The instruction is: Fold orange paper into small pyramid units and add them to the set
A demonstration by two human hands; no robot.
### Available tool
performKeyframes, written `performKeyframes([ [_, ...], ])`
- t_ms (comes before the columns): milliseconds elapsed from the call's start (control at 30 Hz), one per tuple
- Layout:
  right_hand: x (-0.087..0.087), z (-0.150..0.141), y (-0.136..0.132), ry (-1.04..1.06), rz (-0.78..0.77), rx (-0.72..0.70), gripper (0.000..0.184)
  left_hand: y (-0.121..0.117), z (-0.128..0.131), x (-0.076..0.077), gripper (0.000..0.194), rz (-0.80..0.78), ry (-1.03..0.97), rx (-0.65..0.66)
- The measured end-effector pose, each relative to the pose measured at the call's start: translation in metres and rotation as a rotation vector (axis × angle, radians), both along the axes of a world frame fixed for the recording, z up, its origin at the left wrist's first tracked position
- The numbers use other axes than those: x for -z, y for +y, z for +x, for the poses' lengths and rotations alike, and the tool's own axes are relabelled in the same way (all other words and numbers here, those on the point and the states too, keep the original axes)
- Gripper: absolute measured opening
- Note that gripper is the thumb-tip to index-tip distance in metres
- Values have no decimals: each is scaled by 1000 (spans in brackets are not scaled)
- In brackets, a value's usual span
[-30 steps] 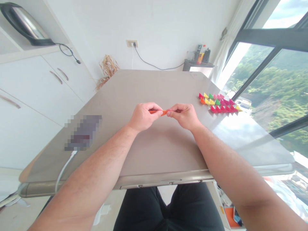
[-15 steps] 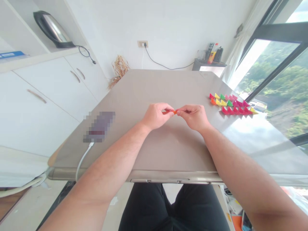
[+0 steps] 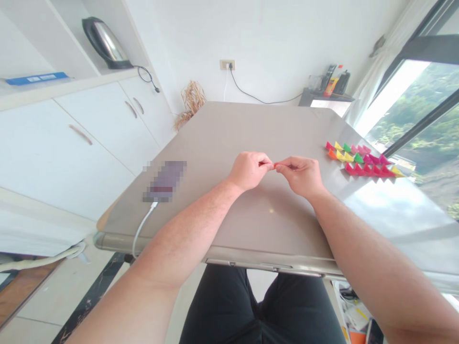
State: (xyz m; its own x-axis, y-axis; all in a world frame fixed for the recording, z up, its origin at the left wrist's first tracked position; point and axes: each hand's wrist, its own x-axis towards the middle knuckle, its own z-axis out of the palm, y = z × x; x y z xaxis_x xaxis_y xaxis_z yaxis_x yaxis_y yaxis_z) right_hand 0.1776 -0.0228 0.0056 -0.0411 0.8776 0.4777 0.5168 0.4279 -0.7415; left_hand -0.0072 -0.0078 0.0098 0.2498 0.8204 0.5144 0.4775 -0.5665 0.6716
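Observation:
Over the middle of the table (image 3: 265,129), my left hand (image 3: 250,169) and my right hand (image 3: 301,174) meet almost fingertip to fingertip. Between them is a small folded piece of orange-red paper (image 3: 275,166), pinched by both. Fingers cover most of it, so its full shape is hidden. To the right of my right hand stand rows of small folded paper boats (image 3: 369,170) in red, pink, yellow, green and orange.
A pixelated phone-like object (image 3: 165,181) lies on the left, with a white cable (image 3: 142,223) running over the front edge. A kettle (image 3: 109,45) sits on the cabinet shelf. Bottles (image 3: 332,86) stand on a small cabinet at the back right, near the window (image 3: 423,100).
The view has turned a little to the left, so everything sits further right. Less of the orange-red paper shows between my fingertips. Both hands keep their pinch.

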Motion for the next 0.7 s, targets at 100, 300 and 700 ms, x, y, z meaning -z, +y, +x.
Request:
performKeyframes([
  [100, -2, 5, 0, 11, -47, 23, 12, 0, -1, 0, 13, -41, -9, -11],
  [300, -5, 10, 1, 20, -100, 32, 13, -1, -5, -4, 14, -79, -9, -35],
  [700, -7, 23, 10, 117, -103, 43, 16, 9, -18, -2, 12, -50, -72, -112],
])
